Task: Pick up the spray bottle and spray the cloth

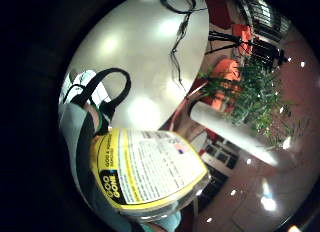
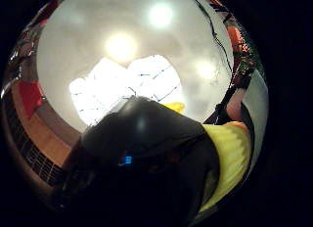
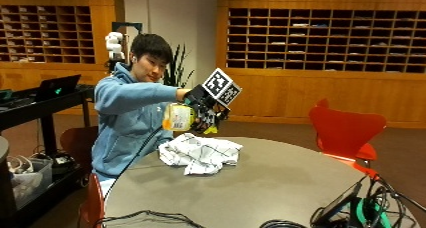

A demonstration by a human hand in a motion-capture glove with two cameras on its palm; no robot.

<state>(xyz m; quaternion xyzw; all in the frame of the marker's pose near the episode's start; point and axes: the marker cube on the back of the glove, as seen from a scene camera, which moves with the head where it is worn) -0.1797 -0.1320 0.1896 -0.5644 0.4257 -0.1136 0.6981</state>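
Note:
In the outside view a person at a round grey table holds a spray bottle with a yellow label in the air, tipped on its side. The gloved right hand grips its black spray head, just above a crumpled white cloth with a dark grid pattern lying on the table. In the little finger side palm view the bottle's yellow and white label is close to the palm. The thumb side palm view shows the black spray head over the cloth.
A red chair stands at the far right of the table. Cables and a tablet-like device lie along the table's near edge. A black cart with a laptop stands at the left.

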